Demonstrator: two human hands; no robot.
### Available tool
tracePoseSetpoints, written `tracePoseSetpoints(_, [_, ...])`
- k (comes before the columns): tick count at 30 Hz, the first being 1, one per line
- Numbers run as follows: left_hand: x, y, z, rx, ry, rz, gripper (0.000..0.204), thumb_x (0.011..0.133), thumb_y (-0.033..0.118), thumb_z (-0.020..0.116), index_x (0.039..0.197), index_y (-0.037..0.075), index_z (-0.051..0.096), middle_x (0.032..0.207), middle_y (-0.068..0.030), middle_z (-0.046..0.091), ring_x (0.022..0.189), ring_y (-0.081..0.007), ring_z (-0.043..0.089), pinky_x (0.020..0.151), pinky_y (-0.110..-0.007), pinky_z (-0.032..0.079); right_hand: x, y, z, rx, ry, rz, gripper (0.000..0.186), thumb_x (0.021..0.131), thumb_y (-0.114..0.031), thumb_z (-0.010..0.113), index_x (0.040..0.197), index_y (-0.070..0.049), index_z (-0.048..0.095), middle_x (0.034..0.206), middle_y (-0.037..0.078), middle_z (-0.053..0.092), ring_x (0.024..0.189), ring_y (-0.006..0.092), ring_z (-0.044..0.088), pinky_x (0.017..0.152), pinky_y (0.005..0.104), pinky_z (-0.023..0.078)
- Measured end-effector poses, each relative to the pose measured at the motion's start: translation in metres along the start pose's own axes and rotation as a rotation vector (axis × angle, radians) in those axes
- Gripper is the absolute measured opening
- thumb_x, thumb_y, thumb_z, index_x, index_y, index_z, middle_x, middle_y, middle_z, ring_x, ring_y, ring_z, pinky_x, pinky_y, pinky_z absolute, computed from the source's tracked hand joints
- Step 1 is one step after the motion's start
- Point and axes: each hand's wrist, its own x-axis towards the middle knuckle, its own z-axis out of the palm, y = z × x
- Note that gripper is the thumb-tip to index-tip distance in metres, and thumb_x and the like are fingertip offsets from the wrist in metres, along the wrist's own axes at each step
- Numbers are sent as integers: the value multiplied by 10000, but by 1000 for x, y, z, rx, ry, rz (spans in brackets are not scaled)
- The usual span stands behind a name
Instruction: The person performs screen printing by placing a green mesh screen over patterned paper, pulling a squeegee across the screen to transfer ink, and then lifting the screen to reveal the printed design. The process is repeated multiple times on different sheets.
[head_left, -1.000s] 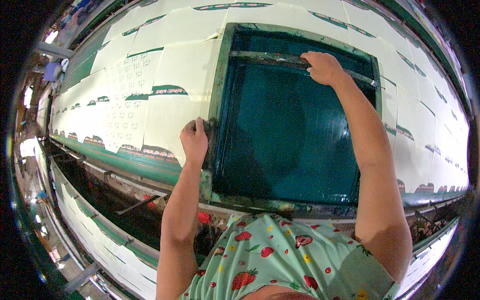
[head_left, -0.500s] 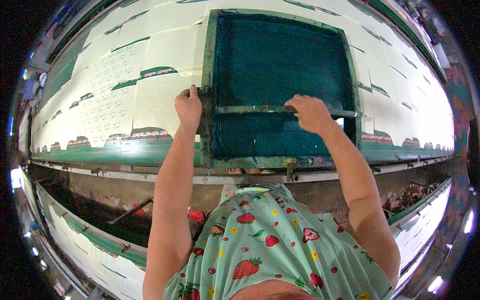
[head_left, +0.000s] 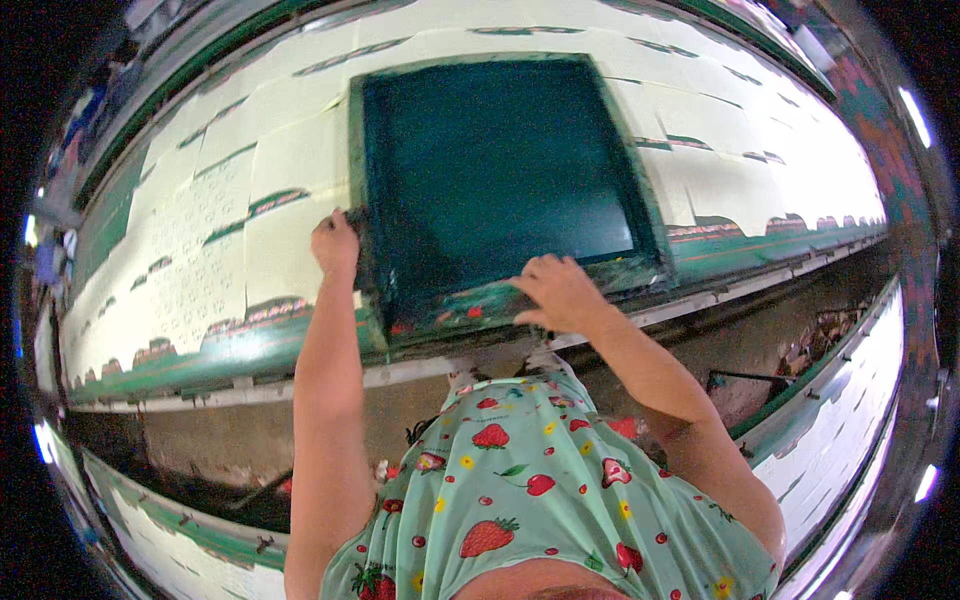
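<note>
A screen-printing frame (head_left: 361,140) with dark teal mesh lies tilted over the printed pale sheets on the long table. My left hand (head_left: 337,245) is closed at the frame's left side, thumb up, gripping its edge. Along the near end of the frame rests a long squeegee (head_left: 450,309), smeared by motion, with red spots on it. My right hand (head_left: 562,294) is astride that squeegee, thumb on the near side and fingers on the far side. The exact contact of its fingertips is blurred.
Pale sheets (head_left: 290,150) with dark green and pink printed bands cover the table. Its green border (head_left: 240,335) ends at a pale rail (head_left: 215,396). A trough-like gap (head_left: 190,440) runs between this table and another sheet-covered table (head_left: 180,545) nearer me.
The squeegee and my right hand have come toward me, to the near end of the screen. The view has turned, so the frame and left hand appear shifted left and lower.
</note>
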Motion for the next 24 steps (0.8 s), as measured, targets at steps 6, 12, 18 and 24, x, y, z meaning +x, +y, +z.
tracePoseSetpoints(6, [0, 8, 3, 154, 30, 50, 543, 1112, 410, 530, 1010, -54, 793, 1034, -334, 760, 984, -557, 714, 913, -627, 546, -20, 32, 20, 227, 178, -138, 537, 943, -497, 777, 1308, -104, 751, 1216, 119, 726, 1164, 335, 684, 976, 512, 553])
tracePoseSetpoints(12, [1, -6, 0, 468, 59, -30, 543, 1147, 420, 457, 1099, -11, 784, 1131, -322, 764, 1057, -540, 723, 947, -635, 557, -71, 112, 3, 460, 484, -179, 297, 924, -308, 816, 1121, -87, 794, 1049, 87, 804, 1040, 302, 766, 935, 465, 598])
tracePoseSetpoints(18, [-9, 34, 7, 622, 65, -155, 577, 1170, 430, 389, 1170, -2, 773, 1215, -286, 765, 1110, -505, 728, 971, -615, 566, -111, 235, -5, 403, 607, 160, 485, 923, -206, 820, 1377, -84, 699, 1472, 176, 625, 1418, 413, 551, 1197, 538, 451])
tracePoseSetpoints(24, [-9, 37, 6, 636, 61, -126, 583, 1170, 433, 392, 1182, -11, 770, 1207, -286, 766, 1099, -511, 726, 956, -618, 561, -95, 295, 31, 723, 668, 255, 653, 1023, -235, 694, 1622, -63, 497, 1642, 245, 460, 1523, 427, 443, 1276, 507, 362])
